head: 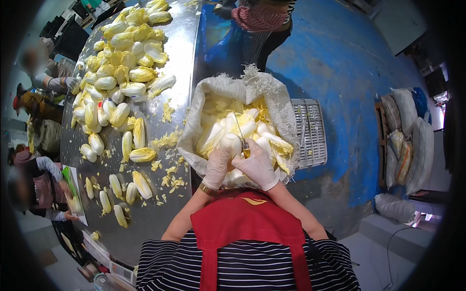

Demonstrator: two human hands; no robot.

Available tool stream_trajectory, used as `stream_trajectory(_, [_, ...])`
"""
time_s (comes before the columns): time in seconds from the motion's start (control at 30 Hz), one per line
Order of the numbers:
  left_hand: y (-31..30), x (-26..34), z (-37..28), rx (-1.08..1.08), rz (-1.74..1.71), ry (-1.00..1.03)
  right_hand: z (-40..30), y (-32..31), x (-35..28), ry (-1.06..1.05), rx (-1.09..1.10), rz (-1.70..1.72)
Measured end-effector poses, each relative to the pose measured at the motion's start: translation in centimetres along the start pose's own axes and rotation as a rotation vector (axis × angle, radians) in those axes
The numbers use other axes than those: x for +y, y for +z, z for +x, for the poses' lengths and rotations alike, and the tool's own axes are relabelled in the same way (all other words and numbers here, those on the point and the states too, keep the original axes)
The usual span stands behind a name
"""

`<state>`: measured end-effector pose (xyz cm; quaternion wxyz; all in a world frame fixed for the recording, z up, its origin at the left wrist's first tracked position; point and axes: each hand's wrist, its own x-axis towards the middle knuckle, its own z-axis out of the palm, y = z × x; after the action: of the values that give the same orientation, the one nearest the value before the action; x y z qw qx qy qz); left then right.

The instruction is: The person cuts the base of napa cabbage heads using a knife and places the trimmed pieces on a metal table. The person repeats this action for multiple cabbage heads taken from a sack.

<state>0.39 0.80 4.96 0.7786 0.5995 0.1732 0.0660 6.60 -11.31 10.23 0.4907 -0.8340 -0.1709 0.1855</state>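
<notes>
My gloved left hand (216, 168) grips a napa cabbage (232, 141), its pale base facing up and away from me. In my gloved right hand (257, 166) is a knife (245, 147) with a yellowish handle. Its thin blade points forward, alongside the cabbage base. Both hands are close together over a white woven sack (190, 140) with a frayed, opened rim. Inside the sack lie several trimmed napa cabbages (213, 135) and loose yellow leaves (222, 103). My hands hide the lower part of the held cabbage.
On my left, a metal table (182, 69) bears a heap of napa cabbages (120, 69) and leaf scraps (173, 178). A white plastic crate (316, 134) stands right of the sack. Co-workers stand across the table; another person (265, 32) is ahead. Filled sacks (417, 152) lie far right.
</notes>
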Motion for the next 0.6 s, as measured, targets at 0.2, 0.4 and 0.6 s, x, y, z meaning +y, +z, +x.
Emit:
stream_trajectory(0.2, [-0.6,-0.1,-0.2,0.043,-0.166,-0.058,0.2,0.8,0.4,-0.001,-0.041,0.034])
stream_trajectory(0.4, [-4.4,-0.9,0.1,0.034,-0.661,-0.124,0.6,-0.7,-0.3,0.059,-0.064,-0.04])
stream_trajectory(0.6, [-10.0,0.4,-1.6,0.307,-0.928,-0.045,1.9,-2.1,3.4,-0.022,-0.117,-0.239])
